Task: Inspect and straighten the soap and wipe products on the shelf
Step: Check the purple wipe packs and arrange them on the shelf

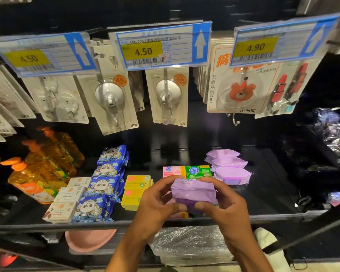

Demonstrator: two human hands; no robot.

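A purple wipe pack (193, 191) is lifted just above the front of the black shelf (263, 193). My left hand (157, 205) grips its left side and my right hand (222, 205) grips its right side, thumbs on the near face. Behind it stand a pink soap box (172, 171) and a green soap box (198, 171). Three more purple wipe packs (229, 163) lie in a row to the right. Yellow soap boxes (134, 190) sit left of my hands. Further left lie blue panda wipe packs (103, 185) and white soap boxes (69, 199).
Orange pump bottles (43, 169) stand at the shelf's far left. Carded hooks (110, 99) hang above, behind price tags (161, 46). A pink basin (89, 239) and a plastic-wrapped bundle (190, 244) sit on the lower shelf. Dark wrapped goods (334, 134) are at the right.
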